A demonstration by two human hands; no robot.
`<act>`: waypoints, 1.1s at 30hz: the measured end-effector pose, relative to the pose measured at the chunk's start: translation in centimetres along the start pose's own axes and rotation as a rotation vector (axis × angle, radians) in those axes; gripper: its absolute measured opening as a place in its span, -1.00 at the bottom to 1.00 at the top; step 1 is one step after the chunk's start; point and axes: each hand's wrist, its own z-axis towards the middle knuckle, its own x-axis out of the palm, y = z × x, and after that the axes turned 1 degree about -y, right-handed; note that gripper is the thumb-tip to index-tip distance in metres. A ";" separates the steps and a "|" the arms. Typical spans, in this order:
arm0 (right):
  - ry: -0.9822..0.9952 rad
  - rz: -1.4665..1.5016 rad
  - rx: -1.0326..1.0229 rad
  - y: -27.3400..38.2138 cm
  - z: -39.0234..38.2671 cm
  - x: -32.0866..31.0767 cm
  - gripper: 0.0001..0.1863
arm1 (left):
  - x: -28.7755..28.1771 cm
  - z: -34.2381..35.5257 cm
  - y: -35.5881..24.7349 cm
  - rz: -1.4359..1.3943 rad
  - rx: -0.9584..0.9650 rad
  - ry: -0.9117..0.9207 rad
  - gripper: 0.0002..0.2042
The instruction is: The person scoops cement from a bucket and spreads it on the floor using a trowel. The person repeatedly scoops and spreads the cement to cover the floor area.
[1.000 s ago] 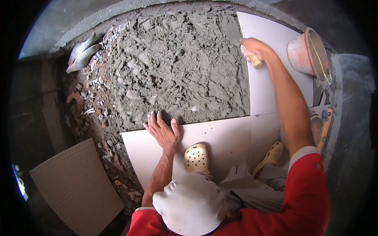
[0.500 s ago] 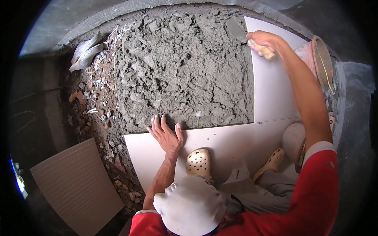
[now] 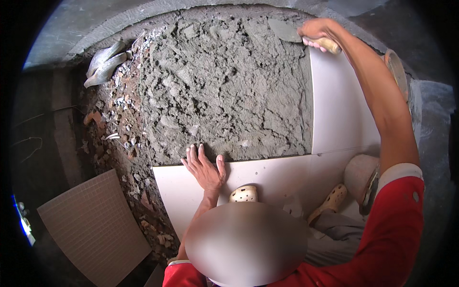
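Note:
My right hand grips the wooden handle of a trowel at the far right corner of the mortar bed. The trowel's flat blade points left and lies on the wet grey mortar, which is lumpy on the left and smoother along the right side. My left hand is open, fingers spread, propped on the near white tile with its fingertips reaching the mortar's near edge. Another white tile borders the mortar on the right, under my right forearm.
A tile lying grid-side up rests at the lower left. Rubble and soil run along the left, with work gloves at their far end. Buckets stand at the right. My clog is on the near tile.
My right hand and the trowel have moved away from me toward the far edge, and the blade now points more to the left. My left hand stays propped on the tile.

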 end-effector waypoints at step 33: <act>-0.842 -0.386 -0.361 -11.3 -4.1 11.0 -0.72 | -0.2 -0.1 -0.2 0.025 -0.003 -0.011 -0.29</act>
